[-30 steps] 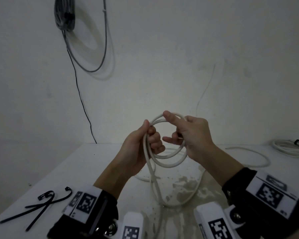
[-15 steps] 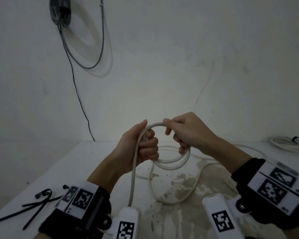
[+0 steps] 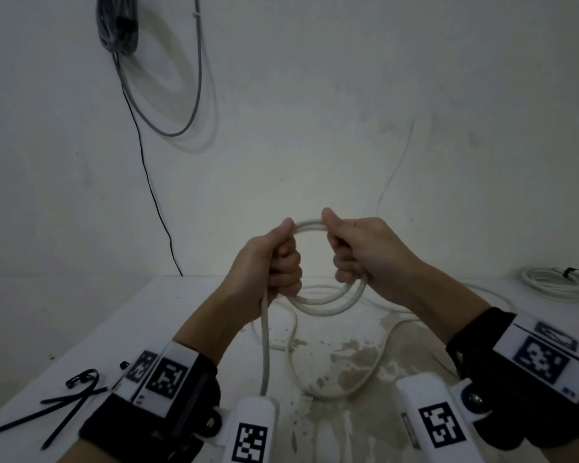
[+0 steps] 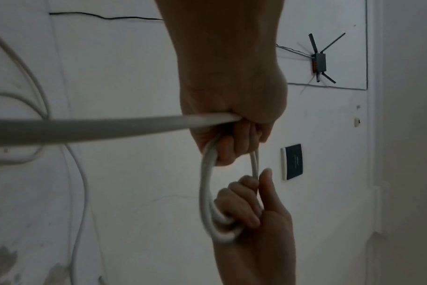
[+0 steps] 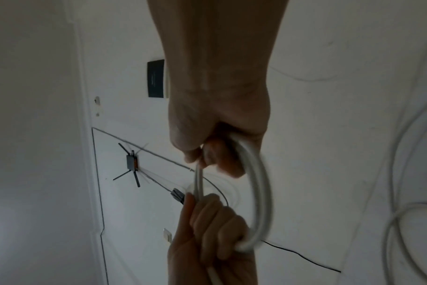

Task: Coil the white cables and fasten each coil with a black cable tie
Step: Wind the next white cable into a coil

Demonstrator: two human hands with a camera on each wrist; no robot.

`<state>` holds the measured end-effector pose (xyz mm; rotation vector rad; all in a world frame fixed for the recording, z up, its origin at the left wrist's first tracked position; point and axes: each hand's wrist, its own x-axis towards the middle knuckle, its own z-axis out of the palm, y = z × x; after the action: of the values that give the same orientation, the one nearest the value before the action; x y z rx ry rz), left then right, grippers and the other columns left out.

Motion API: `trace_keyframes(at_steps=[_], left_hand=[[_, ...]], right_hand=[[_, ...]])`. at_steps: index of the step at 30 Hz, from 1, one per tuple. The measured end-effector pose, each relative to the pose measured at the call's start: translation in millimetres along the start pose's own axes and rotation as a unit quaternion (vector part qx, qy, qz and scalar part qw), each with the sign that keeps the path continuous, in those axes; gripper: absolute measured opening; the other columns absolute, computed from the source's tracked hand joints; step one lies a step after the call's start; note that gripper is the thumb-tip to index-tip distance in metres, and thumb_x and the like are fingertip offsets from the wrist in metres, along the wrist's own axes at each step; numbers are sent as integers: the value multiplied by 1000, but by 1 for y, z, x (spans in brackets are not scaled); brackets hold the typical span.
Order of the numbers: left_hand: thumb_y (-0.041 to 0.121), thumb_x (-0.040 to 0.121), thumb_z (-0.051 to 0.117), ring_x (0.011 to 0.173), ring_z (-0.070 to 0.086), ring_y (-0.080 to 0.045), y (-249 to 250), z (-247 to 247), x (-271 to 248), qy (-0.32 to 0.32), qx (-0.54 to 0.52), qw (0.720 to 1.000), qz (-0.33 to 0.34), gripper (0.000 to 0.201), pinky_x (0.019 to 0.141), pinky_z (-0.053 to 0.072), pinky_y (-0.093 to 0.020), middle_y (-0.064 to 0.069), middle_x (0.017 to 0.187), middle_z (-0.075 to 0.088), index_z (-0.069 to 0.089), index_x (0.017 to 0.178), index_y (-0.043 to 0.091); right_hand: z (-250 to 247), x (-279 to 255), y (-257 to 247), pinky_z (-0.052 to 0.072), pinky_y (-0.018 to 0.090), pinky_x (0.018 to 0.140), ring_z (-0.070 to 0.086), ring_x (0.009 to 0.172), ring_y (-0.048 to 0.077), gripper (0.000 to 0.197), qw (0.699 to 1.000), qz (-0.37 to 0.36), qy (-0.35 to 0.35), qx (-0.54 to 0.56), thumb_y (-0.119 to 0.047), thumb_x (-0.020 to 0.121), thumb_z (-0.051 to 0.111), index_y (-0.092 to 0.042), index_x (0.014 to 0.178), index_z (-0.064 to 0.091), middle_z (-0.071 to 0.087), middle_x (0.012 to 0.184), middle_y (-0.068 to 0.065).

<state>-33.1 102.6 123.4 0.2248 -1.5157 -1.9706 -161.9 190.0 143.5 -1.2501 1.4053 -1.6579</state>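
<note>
Both hands hold a small coil of white cable (image 3: 325,304) in the air above the white table (image 3: 121,332). My left hand (image 3: 274,262) grips the coil's left side, thumb on top. My right hand (image 3: 358,252) grips the right side, fingers curled round several turns. The loose tail (image 3: 264,349) drops from my left fist and loops over the table. In the left wrist view the coil (image 4: 206,194) hangs between my left hand (image 4: 232,138) and right hand (image 4: 246,206). The right wrist view shows the coil (image 5: 261,194) the same way. Black cable ties (image 3: 61,406) lie at the table's front left.
A finished white coil with a black tie (image 3: 552,282) lies at the table's far right. Grey and black cables (image 3: 121,28) hang on the wall behind. A stained patch (image 3: 351,365) marks the table under my hands.
My right hand has slid along the coil and closed round its right side, and the hands have drawn slightly apart. The cable tail now hangs straight down from my left fist.
</note>
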Motion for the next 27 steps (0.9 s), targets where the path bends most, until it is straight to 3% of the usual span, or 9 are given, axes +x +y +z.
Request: trace_keyframes(at_steps=[3, 5, 8, 12, 17, 21, 27], left_hand=[[37, 97, 36, 28, 19, -4, 3, 1, 2, 40, -86, 994, 63, 52, 35, 18, -16, 9, 36, 22, 31, 47, 21], [37, 97, 36, 28, 19, -4, 2, 1, 2, 56, -114, 988, 87, 53, 33, 18, -16, 9, 35, 22, 30, 47, 20], [37, 97, 36, 27, 19, -4, -2, 3, 2, 70, -130, 985, 92, 51, 33, 19, -16, 8, 36, 22, 30, 50, 19], [37, 97, 34, 27, 24, -7, -6, 6, 0, 66, -134, 986, 73, 49, 35, 26, -16, 6, 34, 25, 32, 54, 16], [39, 96, 38, 31, 31, -11, -9, 15, 0, 61, -139, 986, 65, 49, 40, 38, -20, 4, 35, 28, 37, 53, 15], [41, 98, 32, 35, 31, -11, -9, 11, 0, 9, -118, 993, 18, 53, 55, 46, -27, 3, 39, 28, 37, 52, 15], [48, 96, 30, 35, 19, -8, -14, 25, -1, 59, -30, 995, 77, 48, 41, 34, -22, 6, 43, 20, 32, 59, 16]], right_hand=[[1, -3, 7, 50, 33, 64, 46, 46, 15, 42, 985, 12, -30, 172, -42, 95, 42, -3, 88, 57, 44, 51, 1], [7, -6, 17, 50, 38, 72, 56, 54, 21, 48, 973, 11, -26, 228, -43, 97, 34, -1, 88, 57, 50, 54, 5], [17, -9, 24, 53, 32, 59, 54, 48, 20, 52, 965, 9, 20, 263, -43, 98, 33, -6, 66, 48, 44, 47, 5], [21, -8, 17, 45, 30, 53, 32, 35, 14, 51, 938, 8, 86, 336, -31, 94, 44, -13, 48, 34, 25, 36, -1], [27, -2, 11, 37, 23, 40, 20, 31, 13, 46, 898, -33, 215, 383, -18, 86, 59, -15, 49, 30, 19, 36, -3], [21, 0, 12, 32, 20, 35, 19, 33, 13, 47, 913, -34, 265, 309, -21, 87, 62, -15, 48, 36, 19, 36, -3], [24, 0, 16, 31, 20, 34, 23, 30, 12, 44, 919, -13, 293, 263, -33, 94, 52, -13, 59, 35, 20, 40, -3]])
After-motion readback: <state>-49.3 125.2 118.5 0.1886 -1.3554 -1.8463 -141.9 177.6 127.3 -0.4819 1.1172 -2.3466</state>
